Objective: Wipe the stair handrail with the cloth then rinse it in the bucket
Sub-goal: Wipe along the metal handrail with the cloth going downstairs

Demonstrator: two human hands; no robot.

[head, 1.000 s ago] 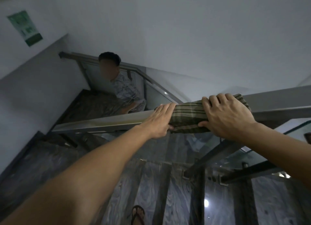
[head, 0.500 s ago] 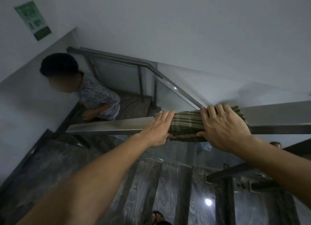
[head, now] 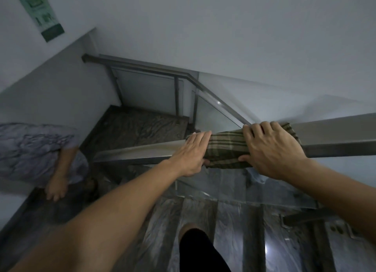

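Left of the cloth (head: 224, 149), my left hand (head: 193, 153) pinches its edge against the handrail (head: 142, 151); my right hand (head: 270, 149) clamps the other end. No bucket in sight. Someone crouches down-left, probably close enough that I might bump them.

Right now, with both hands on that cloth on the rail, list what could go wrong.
1. Another person is passing close by on the steps at the left; a sideways step or swinging elbow could bump them.
2. Both the left hand and right hand clamp the cloth around the handrail, so a slip on the glossy stairs leaves only a cloth-covered grip.
3. No bucket is in view, so rinsing probably means walking these steps.
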